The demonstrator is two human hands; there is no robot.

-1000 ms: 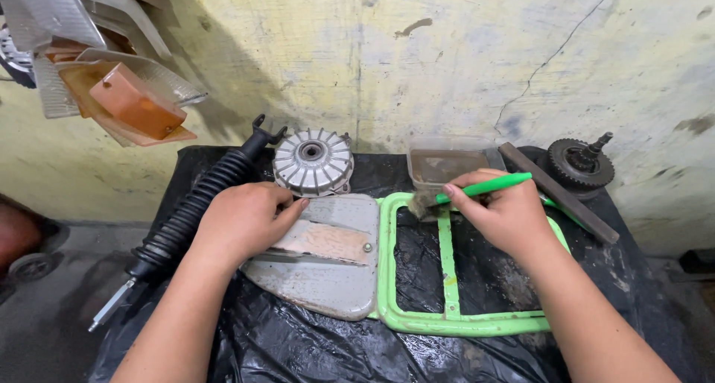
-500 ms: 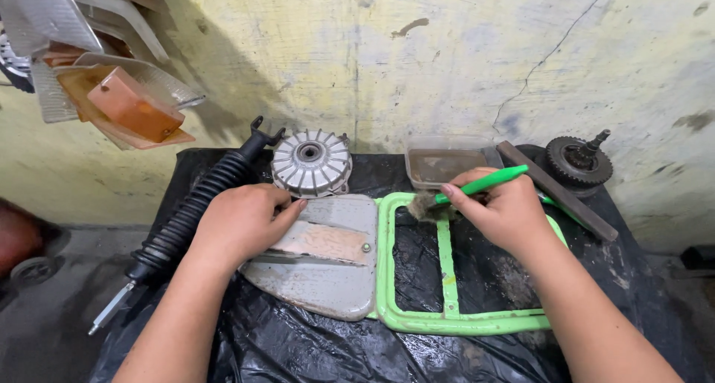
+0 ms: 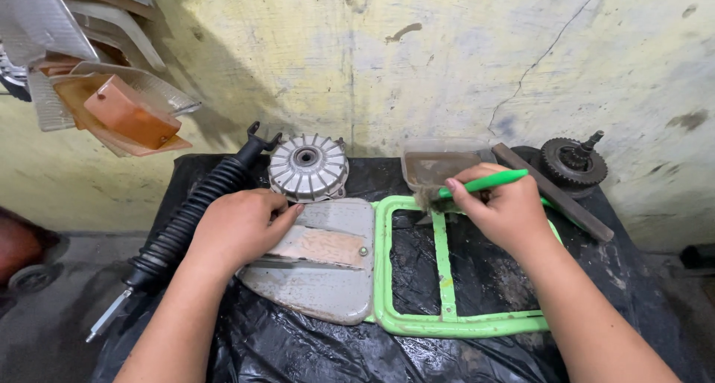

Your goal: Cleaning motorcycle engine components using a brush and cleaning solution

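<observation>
Brushing a green frame while steadying a grey cover.

My left hand is pressing flat, fingers spread, on the dull metal cover; my right hand is clamping a green-handled brush at the tubular frame's far edge, positions unchanged.

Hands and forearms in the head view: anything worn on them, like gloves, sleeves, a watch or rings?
Nothing worn is visible. The left hand and right hand are bare, with no gloves. Both forearms are uncovered up to the bottom edge of the frame, with no sleeve in sight. No watch, band or ring shows. The fingernails look short.
</observation>
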